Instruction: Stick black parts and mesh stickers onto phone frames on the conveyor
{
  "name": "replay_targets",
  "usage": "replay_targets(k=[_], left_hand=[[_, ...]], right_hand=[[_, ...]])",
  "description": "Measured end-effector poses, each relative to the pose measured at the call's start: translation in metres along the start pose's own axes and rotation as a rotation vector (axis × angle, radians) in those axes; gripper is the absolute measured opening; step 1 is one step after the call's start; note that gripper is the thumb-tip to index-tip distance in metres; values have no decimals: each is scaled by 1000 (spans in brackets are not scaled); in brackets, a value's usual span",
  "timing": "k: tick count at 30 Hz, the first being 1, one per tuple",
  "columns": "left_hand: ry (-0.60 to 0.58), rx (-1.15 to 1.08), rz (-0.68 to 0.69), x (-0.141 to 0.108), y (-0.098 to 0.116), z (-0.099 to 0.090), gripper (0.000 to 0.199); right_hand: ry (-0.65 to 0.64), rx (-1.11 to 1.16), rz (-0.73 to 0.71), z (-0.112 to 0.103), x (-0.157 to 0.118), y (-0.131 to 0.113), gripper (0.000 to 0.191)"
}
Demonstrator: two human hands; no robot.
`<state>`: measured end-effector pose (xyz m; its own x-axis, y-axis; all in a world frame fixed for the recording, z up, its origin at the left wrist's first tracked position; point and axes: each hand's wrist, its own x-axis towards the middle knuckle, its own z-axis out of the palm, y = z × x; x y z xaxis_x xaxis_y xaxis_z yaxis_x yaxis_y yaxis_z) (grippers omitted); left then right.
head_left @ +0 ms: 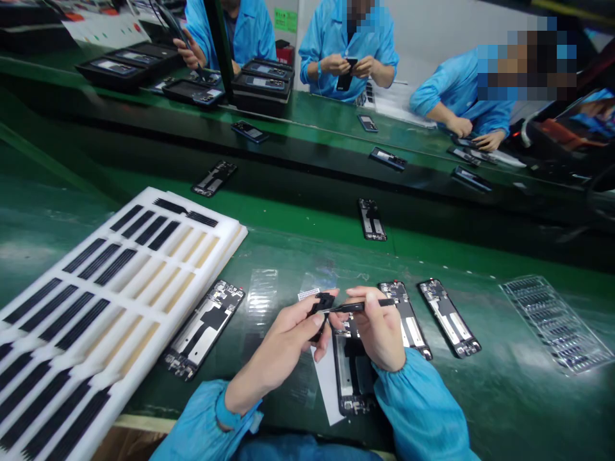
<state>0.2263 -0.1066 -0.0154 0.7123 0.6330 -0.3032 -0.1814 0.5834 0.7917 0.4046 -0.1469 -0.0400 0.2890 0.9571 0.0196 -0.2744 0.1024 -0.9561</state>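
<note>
Between the fingers of my left hand [291, 330] is a small black part [323, 307], partly covered by the fingertips. Black tweezers [360, 307] are pinched in my right hand [382, 333], their tips meeting the black part. Below both hands lies a phone frame [353, 371] with its inside facing up, its upper end partly hidden by my right hand. A white sheet [327, 390] shows beside that frame. Two more open phone frames, one partly behind my hand [410, 323] and another [449, 317], rest to the right; one more [206, 330] is at the left.
A white foam tray [137, 282] with rows of black strips stands at left. Clear plastic trays [557, 323] lie at right. Beyond, a green conveyor belt [298, 214] carries phone frames [371, 219]. Three people in blue work across the line, near black boxes [262, 86].
</note>
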Motion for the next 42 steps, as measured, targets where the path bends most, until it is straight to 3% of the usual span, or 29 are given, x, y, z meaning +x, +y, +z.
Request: replay_targets(k=[8, 10, 12, 15, 17, 19, 21, 23, 25, 28, 33, 42], left_hand=[[49, 22, 6, 0, -2, 6, 34], [108, -31, 52, 0, -3, 5, 34], [238, -14, 136, -3, -7, -3, 34], [465, 281, 217, -16, -19, -25, 32], [555, 411, 209, -29, -31, -41, 35], [613, 719, 173, -43, -43, -51, 42], [548, 1068, 180, -53, -54, -53, 43], [410, 1421, 236, -54, -61, -49, 43], [286, 1746, 272, -49, -64, -43, 55], [201, 2043, 228, -34, -62, -36, 67], [141, 2129, 196, -20, -57, -36, 71], [84, 2198, 232, -18, -59, -40, 69]], right_hand=[[-19, -74, 10, -5, -2, 6, 31], [12, -108, -23, -11, -1, 6, 29], [120, -127, -121, -20, 2, 5, 28], [183, -226, -204, -31, 7, 8, 28], [55, -371, -124, -35, 6, 14, 30], [-90, -491, -27, -35, 4, 23, 31], [-148, -555, 7, -33, 1, 32, 32], [-162, -596, -7, -33, 1, 39, 31], [-193, -634, -53, -35, 3, 44, 31], [-278, -702, -130, -37, 6, 48, 30], [-324, -772, -150, -38, 6, 51, 27], [-452, -747, -180, -35, 16, 39, 23]])
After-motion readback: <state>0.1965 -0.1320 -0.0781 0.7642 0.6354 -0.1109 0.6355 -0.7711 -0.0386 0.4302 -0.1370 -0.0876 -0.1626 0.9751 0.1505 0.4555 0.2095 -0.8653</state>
